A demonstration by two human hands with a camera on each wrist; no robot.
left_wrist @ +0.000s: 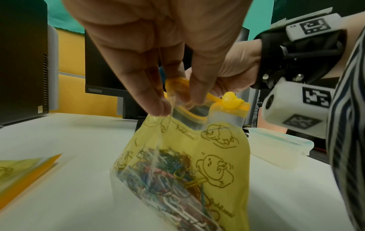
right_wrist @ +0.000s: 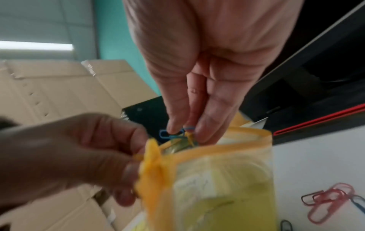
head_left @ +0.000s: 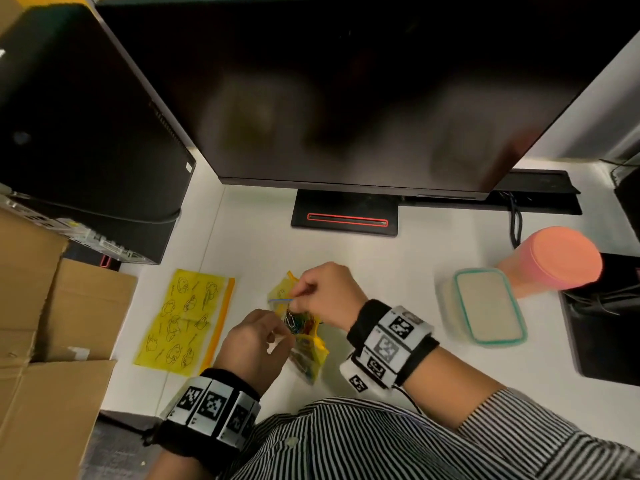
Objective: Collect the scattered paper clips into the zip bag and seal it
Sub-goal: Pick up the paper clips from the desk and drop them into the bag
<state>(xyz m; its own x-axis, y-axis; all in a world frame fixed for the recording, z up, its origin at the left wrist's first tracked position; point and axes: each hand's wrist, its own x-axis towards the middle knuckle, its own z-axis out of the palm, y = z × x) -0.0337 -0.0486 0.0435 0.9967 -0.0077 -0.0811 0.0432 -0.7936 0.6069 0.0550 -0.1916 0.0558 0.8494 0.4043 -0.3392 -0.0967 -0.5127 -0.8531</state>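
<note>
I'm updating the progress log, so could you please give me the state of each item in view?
zip bag: open, held up, partly filled
left hand: pinches bag rim
right hand: pinches clips at bag mouth
blue clip: in right fingers
pink clips: loose on desk
spare bag: flat
container: lidded

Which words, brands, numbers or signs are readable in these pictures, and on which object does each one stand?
"ThinkVision": on the lower bezel of the black monitor, left wrist view.
Cursive brown script beside the duck drawings on the yellow zip bag: too blurred to read.
Square black-and-white coded markers on the wrist bands: patterns, no words.
Small sticker on the black computer tower: too small to read.
</note>
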